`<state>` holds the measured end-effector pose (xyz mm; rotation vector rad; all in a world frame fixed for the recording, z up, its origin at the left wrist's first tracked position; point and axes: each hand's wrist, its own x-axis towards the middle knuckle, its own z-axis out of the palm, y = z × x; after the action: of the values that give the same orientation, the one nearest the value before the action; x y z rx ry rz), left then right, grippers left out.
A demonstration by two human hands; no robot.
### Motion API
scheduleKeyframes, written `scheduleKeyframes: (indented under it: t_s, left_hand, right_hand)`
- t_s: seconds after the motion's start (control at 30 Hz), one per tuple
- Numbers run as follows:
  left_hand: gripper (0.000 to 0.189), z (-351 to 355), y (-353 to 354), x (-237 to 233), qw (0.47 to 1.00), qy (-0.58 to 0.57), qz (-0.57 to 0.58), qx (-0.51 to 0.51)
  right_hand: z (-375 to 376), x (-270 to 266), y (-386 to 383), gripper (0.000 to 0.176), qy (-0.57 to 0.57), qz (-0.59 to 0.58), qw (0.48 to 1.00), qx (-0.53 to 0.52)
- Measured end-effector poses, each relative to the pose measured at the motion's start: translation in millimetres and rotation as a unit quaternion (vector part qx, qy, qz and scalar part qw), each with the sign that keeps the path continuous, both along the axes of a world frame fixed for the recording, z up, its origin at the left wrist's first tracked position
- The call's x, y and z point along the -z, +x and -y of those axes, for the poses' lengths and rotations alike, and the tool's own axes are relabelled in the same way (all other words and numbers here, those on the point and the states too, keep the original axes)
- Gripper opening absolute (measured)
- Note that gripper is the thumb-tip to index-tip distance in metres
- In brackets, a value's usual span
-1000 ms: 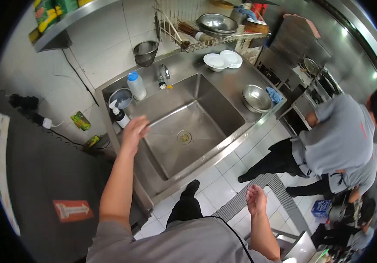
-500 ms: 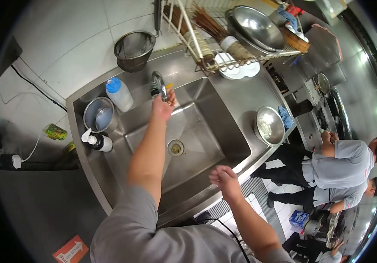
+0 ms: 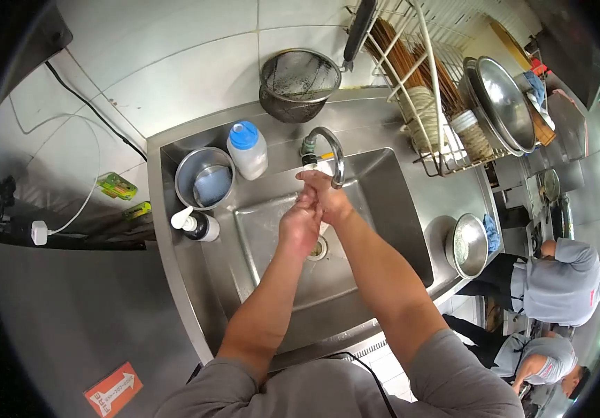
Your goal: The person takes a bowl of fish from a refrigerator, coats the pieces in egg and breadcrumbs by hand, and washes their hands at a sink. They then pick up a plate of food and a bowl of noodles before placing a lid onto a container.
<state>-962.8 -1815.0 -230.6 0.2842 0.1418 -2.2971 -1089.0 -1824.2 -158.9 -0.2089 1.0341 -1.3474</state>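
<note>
Over the sink basin (image 3: pixel 279 285), both hands meet just under the curved metal faucet (image 3: pixel 340 164). My left hand (image 3: pixel 301 224) rests against my right hand (image 3: pixel 329 198), its fingers laid along the palm side and partly hidden. The right hand reaches slightly farther toward the faucet base, fingers stretched out to the left. Neither hand shows any object in it. Below them the drain (image 3: pixel 317 249) is partly covered by the hands and arms. A white bottle with a blue cap (image 3: pixel 250 157) stands to the left of the faucet.
Left of the basin are a metal pot (image 3: pixel 183 167) and a pump bottle (image 3: pixel 206 228). A mesh strainer (image 3: pixel 300 90) hangs behind. A wire rack (image 3: pixel 431 157) holds brushes and bowls. A metal bowl (image 3: pixel 478 244) sits at right, with co-workers (image 3: pixel 558 282) beyond.
My left hand has come back from the faucet, and my right hand has moved up from the sink's front edge to meet it. The camera view has shifted, so the scene sits farther right.
</note>
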Motion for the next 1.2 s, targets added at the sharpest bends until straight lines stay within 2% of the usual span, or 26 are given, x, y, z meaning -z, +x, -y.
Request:
scheduleKeyframes:
  t_s: [0.03, 0.07, 0.1, 0.2, 0.23, 0.33, 0.37, 0.4, 0.43, 0.5, 0.53, 0.57, 0.6, 0.63, 0.67, 0.7, 0.77, 0.8, 0.87, 0.93, 1.0, 1.03, 1.07, 1.1, 1.13, 1.2]
  left_hand:
    - [0.056, -2.6, 0.3, -5.8, 0.957, -0.226, 0.178, 0.019]
    - [0.062, -5.5, 0.1, -18.3, 0.833, -0.434, 0.341, 0.039]
    - [0.064, -10.5, -0.6, -30.6, 0.625, -0.601, 0.497, -0.024]
    - [0.063, -16.5, -14.4, -76.9, 0.591, -0.591, 0.549, 0.024]
    - [0.066, -7.3, -24.9, -41.5, 0.412, -0.678, 0.597, -0.117]
    - [0.058, 30.7, -22.4, -57.3, 0.370, -0.732, 0.558, -0.127]
    - [0.047, 39.3, -25.1, -71.1, 0.329, -0.741, 0.585, 0.023]
    - [0.047, 38.7, -24.7, -64.7, 0.330, -0.741, 0.584, 0.024]
    - [0.043, 38.4, -25.2, -53.3, 0.346, -0.720, 0.600, 0.036]
    - [0.040, 41.7, -21.6, -49.9, 0.361, -0.700, 0.614, 0.050]
    - [0.037, 46.1, -18.5, -57.0, 0.414, -0.647, 0.629, 0.119]
    - [0.034, 49.0, -18.4, -61.7, 0.462, -0.589, 0.636, 0.185]
    - [0.034, 47.7, -21.1, -60.6, 0.463, -0.591, 0.635, 0.184]
    - [0.033, 45.3, -25.5, -54.2, 0.741, -0.412, 0.496, 0.185]
    - [0.032, 44.4, -33.3, -43.9, 0.925, -0.181, 0.293, 0.159]
    - [0.015, 37.6, -53.0, -6.6, 0.963, -0.216, 0.102, 0.123]
    - [0.029, 27.2, -31.8, -25.1, 0.988, -0.124, 0.047, 0.083]
    - [0.044, 21.3, -21.6, -40.6, 0.998, -0.034, -0.013, 0.046]
    - [0.055, -2.7, -28.4, -48.2, 0.996, -0.084, 0.009, 0.022]
    - [0.058, -16.8, -34.6, -45.4, 0.987, -0.135, 0.079, -0.034]
    - [0.072, -20.2, -39.0, -57.3, 0.970, -0.203, 0.132, -0.027]
    - [0.077, -20.1, -38.3, -61.9, 0.831, -0.431, 0.352, 0.021]
    - [0.083, -19.6, -38.4, -62.3, 0.589, -0.608, 0.528, 0.066]
    - [0.077, -11.4, -51.7, -41.8, 0.513, -0.667, 0.535, -0.081]
    - [0.077, -2.0, -54.3, -45.4, 0.512, -0.669, 0.532, -0.080]
    - [0.071, 14.2, -47.9, -61.3, 0.254, -0.734, 0.627, -0.067]
  right_hand:
    - [7.1, -11.3, 0.6, 0.020, 0.022, -0.021, 0.999, 0.017]
    - [14.4, -10.0, -6.2, 0.020, 0.023, -0.021, 0.999, 0.018]
    - [19.7, -9.3, -14.7, 0.019, 0.030, -0.044, 0.999, -0.001]
    - [22.3, -17.3, -19.9, 0.023, 0.058, -0.129, 0.989, -0.053]
    - [18.9, -18.5, -15.3, 0.026, 0.056, -0.072, 0.993, -0.080]
    - [9.4, -11.1, -6.9, 0.037, 0.037, -0.014, 0.989, -0.142]
    - [9.1, -22.7, -5.2, 0.035, 0.077, -0.117, 0.979, -0.151]
    - [9.6, -33.6, -1.3, 0.036, 0.114, -0.217, 0.956, -0.159]
    - [11.6, -39.8, 3.7, 0.036, 0.114, -0.217, 0.957, -0.157]
    - [13.2, -47.7, 16.9, 0.031, 0.180, -0.501, 0.831, -0.159]
    - [10.0, -48.6, 20.0, 0.029, 0.209, -0.625, 0.736, -0.154]
    - [2.0, -41.5, 16.5, 0.029, 0.212, -0.625, 0.736, -0.151]
    - [-8.9, -31.3, 11.1, 0.029, 0.005, -0.716, 0.695, -0.064]
    - [-16.0, -25.1, 9.6, 0.030, -0.203, -0.764, 0.612, 0.025]
    - [-17.4, -26.0, 12.7, 0.030, -0.207, -0.765, 0.610, 0.023]
    - [-20.9, -26.4, 20.2, 0.027, -0.163, -0.645, 0.746, 0.032]
    - [-11.9, 6.3, 17.8, 0.022, -0.123, -0.350, 0.927, 0.065]
    - [-6.6, 1.3, 9.7, 0.022, -0.125, -0.349, 0.926, 0.067]
    - [-3.8, -9.7, -10.5, 0.017, -0.017, -0.126, 0.992, -0.010]
    - [-0.1, -10.1, -21.2, 0.019, -0.001, -0.160, 0.986, -0.049]
    - [0.4, -14.1, -32.9, 0.027, 0.065, -0.059, 0.994, -0.060]
    - [4.0, -19.5, -34.0, 0.036, 0.108, -0.126, 0.984, -0.059]
    - [0.3, -31.1, -30.6, 0.036, 0.109, -0.124, 0.985, -0.056]
    - [-3.5, -43.6, -27.2, 0.038, 0.108, -0.023, 0.992, -0.056]
    - [-5.1, -51.5, -25.8, 0.040, 0.103, 0.076, 0.990, -0.057]
    - [-3.7, -21.0, -27.6, 0.030, 0.061, 0.068, 0.994, -0.053]
